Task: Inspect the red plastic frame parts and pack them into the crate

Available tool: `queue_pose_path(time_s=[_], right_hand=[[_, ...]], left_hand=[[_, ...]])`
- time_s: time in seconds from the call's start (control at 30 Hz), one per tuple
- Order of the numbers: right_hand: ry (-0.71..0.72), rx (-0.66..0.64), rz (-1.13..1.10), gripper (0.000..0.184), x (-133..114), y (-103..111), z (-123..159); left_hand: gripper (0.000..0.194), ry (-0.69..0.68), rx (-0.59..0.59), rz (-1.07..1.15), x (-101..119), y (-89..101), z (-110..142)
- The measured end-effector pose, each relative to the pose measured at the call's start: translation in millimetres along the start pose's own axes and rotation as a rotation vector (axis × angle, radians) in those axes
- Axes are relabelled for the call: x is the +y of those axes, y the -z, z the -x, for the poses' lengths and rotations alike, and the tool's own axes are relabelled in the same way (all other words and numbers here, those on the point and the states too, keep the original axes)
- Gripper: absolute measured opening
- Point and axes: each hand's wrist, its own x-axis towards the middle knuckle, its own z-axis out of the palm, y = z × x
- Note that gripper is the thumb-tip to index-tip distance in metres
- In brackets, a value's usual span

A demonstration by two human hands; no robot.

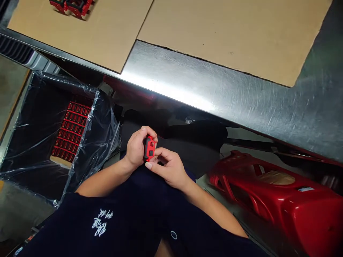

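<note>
A small red and black plastic part [149, 148] sits upright in my left hand [138, 148], whose fingers wrap around its far side. My right hand [168, 167] comes in from the lower right, with its fingertips on the part's lower edge and its thumb just below. A square opening shows in the red face, and the part's back is hidden by my fingers. Both hands are held close together over my dark shirt [128, 217].
A black-lined bin [32, 125] wrapped in clear plastic holds rows of red parts [70, 130] on my left. A large glossy red moulded panel [278, 196] lies on my right. Ahead is a steel table edge [171, 89] with cardboard sheets [214, 32], and red parts [71, 7] sit on one.
</note>
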Motion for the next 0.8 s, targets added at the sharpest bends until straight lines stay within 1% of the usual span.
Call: queue_pose_path(time_s=[0.07,0.13,0.27,0.4,0.53,0.67,0.73,0.8], right_hand=[[-0.028,0.003,0.0,0.027,0.8,0.9,0.3],[-0.048,-0.002,0.002,0.027,1.3,1.4,0.8],[-0.034,0.006,0.061,0.027,1.1,1.5,1.8],[0.059,0.045,0.156,0.02,-1.1,2.3,3.1],[0.16,0.083,0.237,0.009,-3.3,4.7,4.7],[0.187,0.122,0.309,0.006,-4.9,8.3,6.3],[0.19,0.143,0.316,0.006,-5.5,10.3,7.3],[0.176,0.147,0.283,0.007,-5.6,12.0,8.5]], left_hand=[[0.045,0.086,0.033,0.026,-2.0,-1.0,0.7],[0.044,0.134,0.059,0.042,-4.7,-1.2,1.5],[0.043,0.12,0.06,0.044,-9.4,1.0,2.9],[0.039,0.048,0.009,0.016,-12.3,4.4,3.7],[0.038,0.02,-0.03,0.052,-14.8,6.8,4.3],[0.039,0.007,-0.086,0.063,-16.0,8.8,5.9],[0.038,-0.005,-0.144,0.078,-15.7,11.4,7.2],[0.036,-0.019,-0.229,0.076,-15.1,15.6,8.7]])
